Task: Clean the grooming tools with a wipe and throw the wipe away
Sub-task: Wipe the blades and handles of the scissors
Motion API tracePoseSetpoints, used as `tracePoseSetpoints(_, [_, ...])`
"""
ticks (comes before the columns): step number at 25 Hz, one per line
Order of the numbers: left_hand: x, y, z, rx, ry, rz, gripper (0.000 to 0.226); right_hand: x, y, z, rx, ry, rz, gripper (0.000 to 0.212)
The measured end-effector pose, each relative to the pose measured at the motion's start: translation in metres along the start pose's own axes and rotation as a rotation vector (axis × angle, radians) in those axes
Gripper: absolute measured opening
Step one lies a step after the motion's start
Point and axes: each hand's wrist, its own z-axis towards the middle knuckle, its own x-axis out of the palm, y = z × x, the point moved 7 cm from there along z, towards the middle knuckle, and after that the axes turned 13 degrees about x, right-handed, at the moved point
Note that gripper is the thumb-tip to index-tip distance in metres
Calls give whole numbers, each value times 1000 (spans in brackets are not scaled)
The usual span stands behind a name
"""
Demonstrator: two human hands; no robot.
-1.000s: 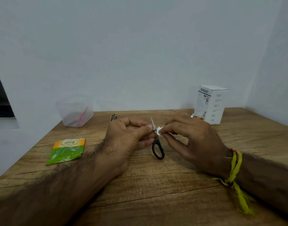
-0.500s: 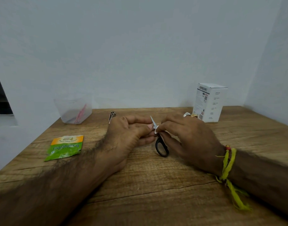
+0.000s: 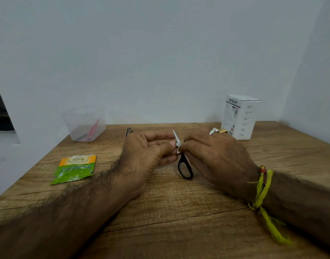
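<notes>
Since the earlier frame, the wipe [image 3: 179, 150] is being drawn lower along the blades by the right hand [image 3: 214, 157], fingers pinched on it. At frame centre, the small scissors [image 3: 184, 166] are being clamped by the left hand [image 3: 147, 157] (tips pointing up). Strokes are best being kept away from the edge.

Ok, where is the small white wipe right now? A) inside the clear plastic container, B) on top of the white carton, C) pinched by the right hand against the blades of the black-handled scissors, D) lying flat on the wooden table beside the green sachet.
C: the right hand pinches the small white wipe against the metal blades of the black-handled scissors, which the left hand steadies above the wooden table.
</notes>
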Motion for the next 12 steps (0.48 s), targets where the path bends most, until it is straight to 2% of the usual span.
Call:
tracePoseSetpoints(6, [0,-1,0,7,3,11,17,0,-4,-1,-4,29,51,12])
tracePoseSetpoints(12, [0,1,0,-22,-1,-25,27,2,-4,-2,-29,66,77,21])
